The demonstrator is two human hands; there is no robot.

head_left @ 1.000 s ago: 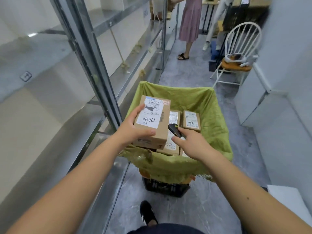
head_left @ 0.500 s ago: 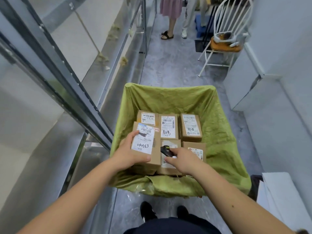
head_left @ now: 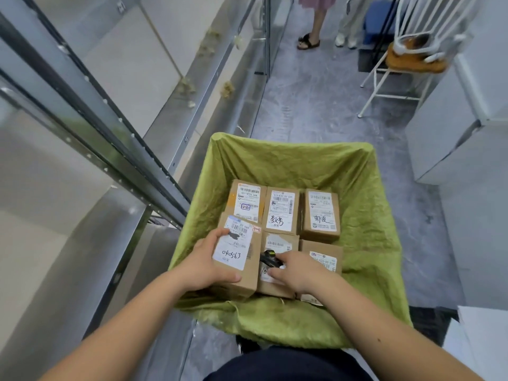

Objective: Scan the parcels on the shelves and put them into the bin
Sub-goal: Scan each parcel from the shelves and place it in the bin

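Inside bin (head_left: 365,193), parcel (head_left: 239,259) labelled 040563, left hand (head_left: 203,266)

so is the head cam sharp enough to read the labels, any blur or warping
Head view: the parcel in the left hand is sharp, handwritten 040563 legible; the white chair at top right is smeared by motion blur; the shelf rails bow from wide-angle distortion; light is soft and even, without hard shadows.

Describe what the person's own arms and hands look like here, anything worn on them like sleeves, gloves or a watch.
Both forearms are bare up to the frame's bottom edge: no sleeves show. The left hand and right hand wear no gloves, and no watch, bracelet or ring is visible on either wrist or on the fingers that show. A small dark spot marks the right forearm. Dark navy clothing shows at the frame's bottom.
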